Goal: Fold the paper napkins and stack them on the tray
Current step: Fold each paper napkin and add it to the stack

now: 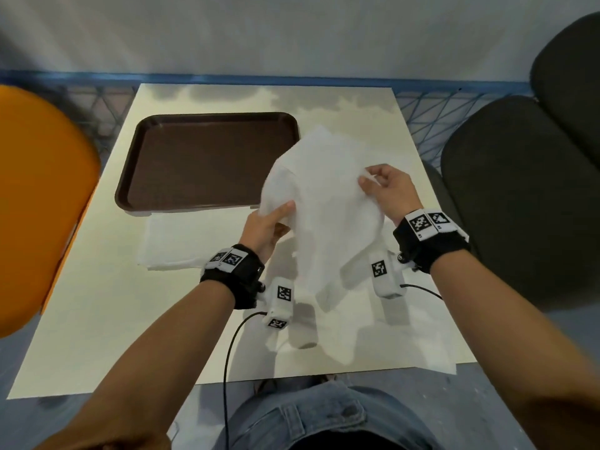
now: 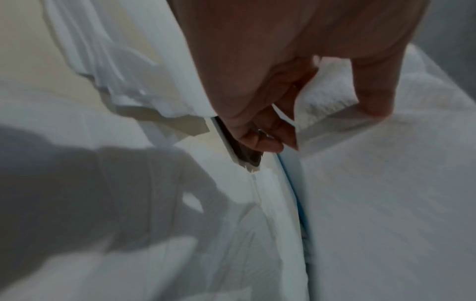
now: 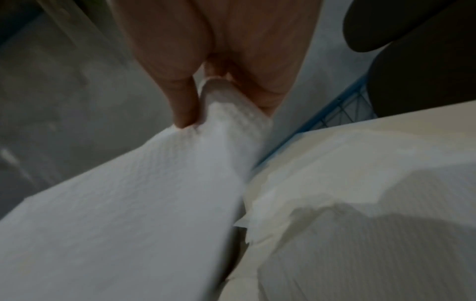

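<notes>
napkin (image 1: 321, 203): white, limp, seemingly unfolded | left hand (image 1: 264, 230), right hand (image 1: 386, 190): pinching its edges

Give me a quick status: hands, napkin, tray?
Left hand and right hand both pinch one unfolded napkin, lifted. Tray bare. Nothing blocking.

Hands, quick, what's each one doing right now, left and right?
Left hand: closed, pinching the left edge of the napkin held above the table.
Right hand: closed, pinching the same napkin's right edge.
</notes>
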`<state>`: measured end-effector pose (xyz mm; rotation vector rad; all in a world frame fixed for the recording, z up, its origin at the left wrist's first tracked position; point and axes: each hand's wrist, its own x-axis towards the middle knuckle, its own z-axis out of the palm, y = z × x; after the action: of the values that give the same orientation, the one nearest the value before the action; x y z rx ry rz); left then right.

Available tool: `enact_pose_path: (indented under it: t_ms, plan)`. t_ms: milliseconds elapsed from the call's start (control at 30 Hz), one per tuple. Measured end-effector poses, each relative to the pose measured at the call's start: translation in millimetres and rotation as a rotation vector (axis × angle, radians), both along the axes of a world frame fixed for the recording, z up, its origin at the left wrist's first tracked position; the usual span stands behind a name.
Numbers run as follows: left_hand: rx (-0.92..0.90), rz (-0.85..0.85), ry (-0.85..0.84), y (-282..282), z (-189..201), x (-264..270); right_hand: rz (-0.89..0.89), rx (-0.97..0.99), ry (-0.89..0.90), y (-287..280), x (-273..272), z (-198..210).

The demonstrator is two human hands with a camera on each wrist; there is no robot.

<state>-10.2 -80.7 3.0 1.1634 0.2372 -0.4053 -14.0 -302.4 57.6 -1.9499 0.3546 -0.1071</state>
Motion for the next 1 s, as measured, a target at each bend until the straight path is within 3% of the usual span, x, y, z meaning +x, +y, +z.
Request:
enact_pose_path:
  t_ms: [100,233,400,567,700,833,900,1000]
  plan:
    - [-0.128,-0.017,0.077,1.7,-3.9,-1.8,-0.044,-0.014,0.040,-2.3,-7.8,-12.4]
    - [-0.013,-0.067,0.045,-4.7,-4.4,-9.6,-0.079,0.017,0.051,0.5,-10.9,-15.5]
    - [0.382,-0.013,-0.117,-1.2,-1.8,-1.0,0.035,0.177,0.142,4.2,-9.1,-13.5]
    - [0.747,-0.139,-0.297,-8.0,0.4,5.5,0.161,-0.224,0.152,29.6,-1.6,-14.4]
    - [0.460,-0.185,-0.134,-28.1,4.0,1.1,0.386,-0.314,0.116,64.3,-10.2,-19.1]
    - [0.329,-0.058,-0.018,-29.0,1.3,-0.4,0.558,-0.225,0.183,67.0,-17.1,-19.0]
    - [0.283,0.026,0.003,-24.1,-0.8,1.3,0.487,-0.124,0.149,58.8,-17.7,-22.3]
    - [0.159,0.050,0.059,-20.2,-1.9,3.6,0.120,-0.137,0.035,44.5,-11.5,-30.0]
